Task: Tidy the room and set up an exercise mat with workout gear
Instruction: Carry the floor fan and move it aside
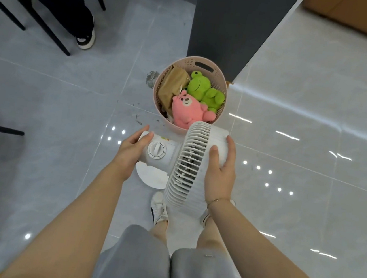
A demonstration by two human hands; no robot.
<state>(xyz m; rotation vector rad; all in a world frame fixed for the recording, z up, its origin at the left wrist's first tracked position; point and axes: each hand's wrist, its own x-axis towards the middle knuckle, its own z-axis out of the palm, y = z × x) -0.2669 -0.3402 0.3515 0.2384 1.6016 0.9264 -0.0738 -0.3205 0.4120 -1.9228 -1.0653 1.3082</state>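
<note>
A white desk fan (187, 160) is held above the grey tiled floor (68, 92), in front of the person's legs, tipped so that its grille faces right. The motor housing is gripped by the left hand (130, 153), fingers curled round its rear end, and the rim of the grille is clasped by the right hand (220, 168), thumb on the front and fingers wrapped behind. A round dial (156, 150) is seen on the housing; beside it a small yellow label (165, 138) is fixed, its writing too small to be read. Just beyond the fan a pink basket (194, 65) stands against a dark panel (233, 25), and in it a green frog plush (203, 90), a pink bear plush (187, 111) and a brown paper bag (173, 85) are kept.
</note>
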